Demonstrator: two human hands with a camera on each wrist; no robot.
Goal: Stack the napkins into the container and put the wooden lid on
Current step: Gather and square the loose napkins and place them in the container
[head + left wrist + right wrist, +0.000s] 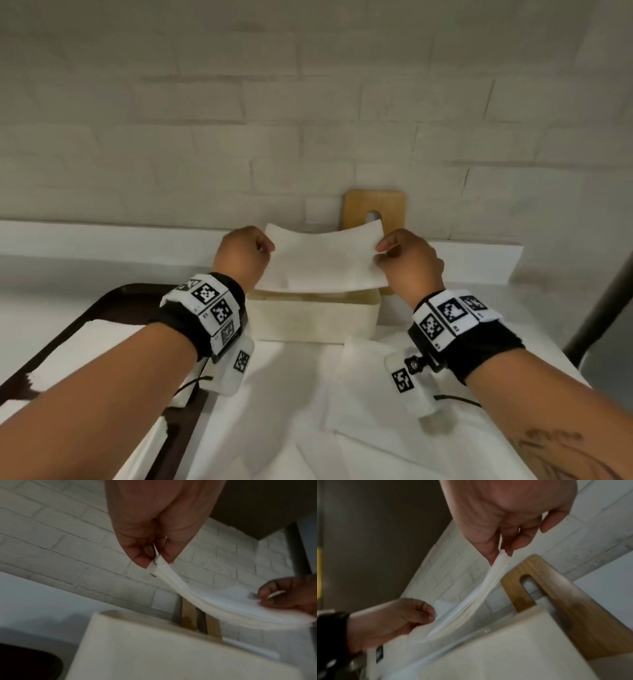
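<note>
White folded paper napkins (322, 260), pinched at both ends by left hand (245, 255) and right hand (409, 260), should descend level into the cream rectangular container (313, 320).

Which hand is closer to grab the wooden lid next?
The right hand. The wooden lid leans on the wall just behind it, though both hands now pinch the napkins.

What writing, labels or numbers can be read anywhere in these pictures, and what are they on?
No readable words, brands or numbers.
Left wrist band: black-and-white square code patterns, plus tiny marks too small to read.
Right wrist band: the same kind of patterns, tiny marks unreadable.
Napkins, container, wooden lid: no print visible.
</note>
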